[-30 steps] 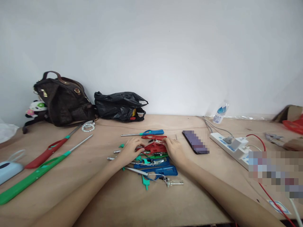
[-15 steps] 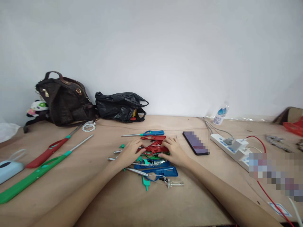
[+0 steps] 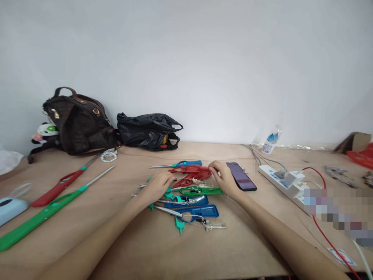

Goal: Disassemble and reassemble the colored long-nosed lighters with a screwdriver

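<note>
My right hand [image 3: 223,178] pinches the right end of a red lighter casing half [image 3: 190,168], which is slightly raised. Under it lies another red casing half [image 3: 185,181] beside a clear fuel tank [image 3: 199,181]. My left hand [image 3: 157,187] is curled at the left of the parts, fingertips together; what they hold, if anything, is hidden. Nearer me are a green casing half [image 3: 208,191], a blue casing half [image 3: 202,211] with another behind it, metal tubes [image 3: 169,211], a teal trigger [image 3: 180,224] and a wired clear tank [image 3: 216,226].
An assembled blue lighter [image 3: 188,163] lies behind the parts. Red [image 3: 55,190] and green [image 3: 37,222] long lighters lie left. A phone [image 3: 241,177] and power strip [image 3: 272,175] are right. A backpack [image 3: 81,128] and black plastic bag [image 3: 145,132] stand by the wall.
My right hand has moved up and right, lifting the end of the red casing half and uncovering the green casing. My left hand has shifted slightly left.
</note>
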Demonstrator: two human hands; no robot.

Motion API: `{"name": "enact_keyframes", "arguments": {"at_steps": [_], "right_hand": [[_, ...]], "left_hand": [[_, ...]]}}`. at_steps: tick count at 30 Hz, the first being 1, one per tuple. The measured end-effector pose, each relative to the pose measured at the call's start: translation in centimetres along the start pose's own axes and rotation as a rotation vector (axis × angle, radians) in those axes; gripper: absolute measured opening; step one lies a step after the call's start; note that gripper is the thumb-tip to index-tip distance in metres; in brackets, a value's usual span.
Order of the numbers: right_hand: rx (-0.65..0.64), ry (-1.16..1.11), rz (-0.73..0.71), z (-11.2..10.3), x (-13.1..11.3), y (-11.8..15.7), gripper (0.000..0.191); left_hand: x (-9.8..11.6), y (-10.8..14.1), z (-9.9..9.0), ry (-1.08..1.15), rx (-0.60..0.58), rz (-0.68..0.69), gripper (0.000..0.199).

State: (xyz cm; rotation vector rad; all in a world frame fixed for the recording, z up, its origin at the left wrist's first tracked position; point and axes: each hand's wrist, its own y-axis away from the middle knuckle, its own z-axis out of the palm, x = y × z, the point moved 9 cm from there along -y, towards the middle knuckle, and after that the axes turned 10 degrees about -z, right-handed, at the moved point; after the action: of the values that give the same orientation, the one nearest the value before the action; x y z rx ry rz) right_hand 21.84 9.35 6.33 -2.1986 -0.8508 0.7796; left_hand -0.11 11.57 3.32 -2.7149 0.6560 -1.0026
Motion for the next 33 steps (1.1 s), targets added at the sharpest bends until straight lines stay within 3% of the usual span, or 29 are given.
{"name": "enact_keyframes", "arguments": {"at_steps": [3,8,11,13,15,20,22,26,33], "right_hand": [[0.078,-0.005,0.038,-0.7,1.3,-0.3,0.026],[-0.165,0.062,-0.045,2.2,1.3,-1.5,0.023],[-0.253,0.13,0.049,3.6,2.9,-2.6,0.026],[-0.383,0.192,0.113,5.4,4.3,-3.2,0.028],[-0.423,0.208,0.132,6.9,5.2,-4.0,0.029],[-0.523,0.214,0.136,10.6,6.4,-4.6,0.035],[-0.549,0.207,0.134,11.4,6.6,-4.5,0.037],[-0.558,0.167,0.121,11.3,6.5,-4.5,0.036],[-0.577,0.027,0.095,10.4,6.4,-4.0,0.03]], "left_hand": [[-0.2,-0.2,0.3,-0.012,-0.041,-0.008,0.031],[-0.6,-0.4,-2.3,-0.115,0.12,-0.098,0.028],[-0.7,-0.4,-4.2,-0.207,0.216,-0.148,0.027],[-0.8,-0.4,-4.7,-0.251,0.228,-0.163,0.027],[-0.9,-0.5,-4.7,-0.28,0.213,-0.169,0.026],[-2.0,-0.8,-4.2,-0.325,0.182,-0.17,0.022],[-2.5,-0.9,-3.3,-0.316,0.118,-0.159,0.022],[-2.5,-0.7,-1.0,-0.282,-0.023,-0.092,0.021],[-0.5,0.4,1.5,-0.167,-0.146,0.029,0.025]]}}
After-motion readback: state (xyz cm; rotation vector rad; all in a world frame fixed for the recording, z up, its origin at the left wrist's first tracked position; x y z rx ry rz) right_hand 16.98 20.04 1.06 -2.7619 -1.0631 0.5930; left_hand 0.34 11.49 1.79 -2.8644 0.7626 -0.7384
